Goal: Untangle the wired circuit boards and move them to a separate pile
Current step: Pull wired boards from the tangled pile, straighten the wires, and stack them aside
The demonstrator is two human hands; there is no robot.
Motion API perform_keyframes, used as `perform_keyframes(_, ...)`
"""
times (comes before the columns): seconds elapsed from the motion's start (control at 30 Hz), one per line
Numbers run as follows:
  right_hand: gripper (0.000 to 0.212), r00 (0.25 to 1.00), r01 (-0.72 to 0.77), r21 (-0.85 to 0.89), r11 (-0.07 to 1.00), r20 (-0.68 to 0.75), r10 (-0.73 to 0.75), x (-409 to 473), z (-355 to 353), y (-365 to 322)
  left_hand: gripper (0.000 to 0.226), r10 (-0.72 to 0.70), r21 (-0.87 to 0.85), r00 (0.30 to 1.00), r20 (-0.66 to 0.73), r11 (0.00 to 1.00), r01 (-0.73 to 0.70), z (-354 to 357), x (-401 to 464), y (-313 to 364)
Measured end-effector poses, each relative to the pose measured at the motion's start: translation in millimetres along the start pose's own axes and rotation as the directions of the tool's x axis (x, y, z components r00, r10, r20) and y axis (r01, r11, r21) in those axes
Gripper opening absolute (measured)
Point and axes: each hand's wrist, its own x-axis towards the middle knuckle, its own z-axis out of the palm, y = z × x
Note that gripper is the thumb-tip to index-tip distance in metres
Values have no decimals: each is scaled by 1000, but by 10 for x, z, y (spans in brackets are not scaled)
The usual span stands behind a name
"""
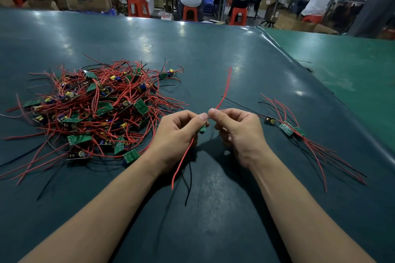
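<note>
pinching one circuit board between left hand and right hand.

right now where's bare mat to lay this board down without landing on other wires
Free: the mat beyond both hands, between the tangled pile and the small sorted pile, and the far stretch behind them. Crowded: the whole left side, where loose wires fan out. The held board sits between the left hand and right hand.

Dark green table: tangled board pile left, small sorted pile right.
</note>
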Motion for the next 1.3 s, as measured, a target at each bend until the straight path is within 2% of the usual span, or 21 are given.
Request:
perform_keyframes(0.13,13,992,-43,8,999,122,41,-27,19,6,25,-11,-36,998,-58,999,9,-17,9,-13)
perform_keyframes(0.3,18,961,-110,11,994,258,104,-47,-47,-30,22,-66,-52,995,70,996,70,-31,5,22)
perform_keyframes(0.6,18,948,-189,49,981,269,170,-7,-116,-66,22,-70,28,946,318,998,64,-82,-36,65)
perform_keyframes(0.7,19,926,-245,91,965,316,205,-8,-157,-76,24,-74,28,933,351,997,68,-90,-50,69)
perform_keyframes(0.83,26,852,-294,45,955,465,240,-57,-178,-94,28,-72,-26,933,353,996,86,-95,-58,58)
perform_keyframes(0.9,25,845,-274,18,962,482,232,-63,-192,-105,32,-70,-4,925,373,997,77,-99,-62,51)
perform_keyframes(1.0,20,907,-195,21,981,384,172,-40,-171,-114,32,-85,16,926,367,996,86,-110,-64,63)
perform_keyframes(1.13,20,991,-123,204,971,84,108,61,-173,-114,25,-76,69,913,400,996,53,-121,-70,74)
perform_keyframes(1.3,19,971,71,214,974,-237,-19,124,-194,-105,25,-55,57,918,392,998,35,-123,-63,54)
